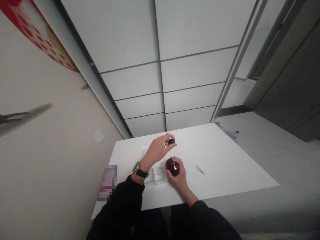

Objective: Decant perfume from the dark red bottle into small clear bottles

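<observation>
My right hand (180, 175) is wrapped round a brown glass bottle (175, 169), whose round mouth faces up toward me with no cap on it. Above and slightly left of the bottle, my left hand (160, 146) pinches a small black bottle cap (171, 141) between thumb and fingers. Cap and bottle are apart. Under my left wrist lies a clear plastic tray (158, 174) with compartments, partly hidden by my forearm and hand; I cannot make out what it holds.
A small crumpled clear piece (201, 170) lies on the white table (225, 153), right of the bottle. A blurred pinkish item (107, 182) is at the left edge. Behind the table stand white panelled doors (140, 86); a wall with a socket (99, 136) is at left.
</observation>
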{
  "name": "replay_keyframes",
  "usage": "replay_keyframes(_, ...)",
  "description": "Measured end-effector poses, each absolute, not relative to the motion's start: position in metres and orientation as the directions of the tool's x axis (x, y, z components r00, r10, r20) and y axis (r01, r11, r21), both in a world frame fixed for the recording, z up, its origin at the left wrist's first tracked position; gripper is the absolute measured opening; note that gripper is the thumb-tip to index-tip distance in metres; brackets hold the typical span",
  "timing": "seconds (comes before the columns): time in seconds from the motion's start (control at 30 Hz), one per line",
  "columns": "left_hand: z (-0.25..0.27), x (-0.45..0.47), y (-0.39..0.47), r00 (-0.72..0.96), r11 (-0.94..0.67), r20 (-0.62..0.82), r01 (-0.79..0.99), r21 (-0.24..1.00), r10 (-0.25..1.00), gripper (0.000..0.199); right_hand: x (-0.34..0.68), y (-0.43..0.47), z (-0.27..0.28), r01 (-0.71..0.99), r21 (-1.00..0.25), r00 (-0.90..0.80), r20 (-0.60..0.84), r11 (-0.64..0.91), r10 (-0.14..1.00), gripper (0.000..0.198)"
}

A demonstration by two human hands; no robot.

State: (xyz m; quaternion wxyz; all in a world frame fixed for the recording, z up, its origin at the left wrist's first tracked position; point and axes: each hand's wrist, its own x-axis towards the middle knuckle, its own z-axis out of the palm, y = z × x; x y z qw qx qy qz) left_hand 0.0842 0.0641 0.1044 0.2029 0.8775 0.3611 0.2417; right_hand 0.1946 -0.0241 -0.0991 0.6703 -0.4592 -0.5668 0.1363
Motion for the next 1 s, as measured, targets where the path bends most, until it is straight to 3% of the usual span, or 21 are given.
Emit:
replay_keyframes(0.07, 0.105, 0.083, 0.089, 0.623, -0.632, 0.26, 0.504, 0.589, 0.738, 0.02, 0.194, -0.023, -0.101, 0.339, -0.755, 0.319, 0.654, 0.561, 0.686, 0.049)
replay_keyframes(0.2, 0.072, 0.087, 0.132, 0.668, -0.606, 0.145, 0.534, 0.59, 0.73, 0.034, 0.194, -0.019, -0.104, 0.343, -0.726, 0.324, 0.687, 0.596, 0.651, 0.051)
replay_keyframes(0.37, 0.006, 0.097, 0.162, 0.738, -0.606, -0.011, 0.563, 0.562, 0.675, 0.023, 0.191, -0.015, -0.109, 0.348, -0.7, 0.339, 0.714, 0.623, 0.613, 0.054)
replay_keyframes(0.5, -0.029, 0.104, 0.176, 0.786, -0.615, -0.094, 0.547, 0.568, 0.611, 0.032, 0.191, -0.014, -0.11, 0.352, -0.698, 0.337, 0.716, 0.623, 0.612, 0.057)
replay_keyframes(0.8, -0.06, 0.115, 0.19, 0.849, -0.66, -0.098, 0.47, 0.586, 0.519, 0.022, 0.191, -0.015, -0.11, 0.361, -0.706, 0.334, 0.708, 0.609, 0.623, 0.06)
replay_keyframes(1.0, -0.04, 0.105, 0.181, 0.854, -0.662, -0.014, 0.414, 0.625, 0.52, 0.056, 0.195, -0.017, -0.108, 0.382, -0.708, 0.319, 0.704, 0.594, 0.634, 0.056)
